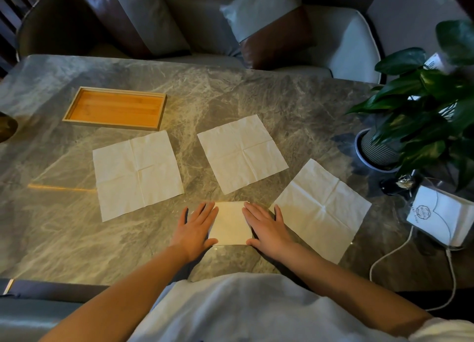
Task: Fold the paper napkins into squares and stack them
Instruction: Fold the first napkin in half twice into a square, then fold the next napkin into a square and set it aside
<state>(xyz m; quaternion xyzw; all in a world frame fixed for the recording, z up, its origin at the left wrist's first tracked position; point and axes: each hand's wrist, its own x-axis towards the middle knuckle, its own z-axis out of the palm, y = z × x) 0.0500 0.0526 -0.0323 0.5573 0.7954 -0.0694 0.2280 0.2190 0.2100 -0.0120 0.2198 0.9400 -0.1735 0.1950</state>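
**Folded napkin pinned flat between both hands**

While three unfolded napkins lie spread across the marble table (295,103), one at centre left (137,174), one at centre (241,153) and one at right (323,208), I see an empty wooden tray (115,108) in the upper left. A potted plant (420,110) and a napkin packet (443,217) with a white cable (389,254) crowd the right edge. Low in the middle, the folded napkin (230,225) sits between my hands. My left hand (196,228) and right hand (265,228) lie palm down, fingers spread flat, pressing its side edges and gripping nothing.
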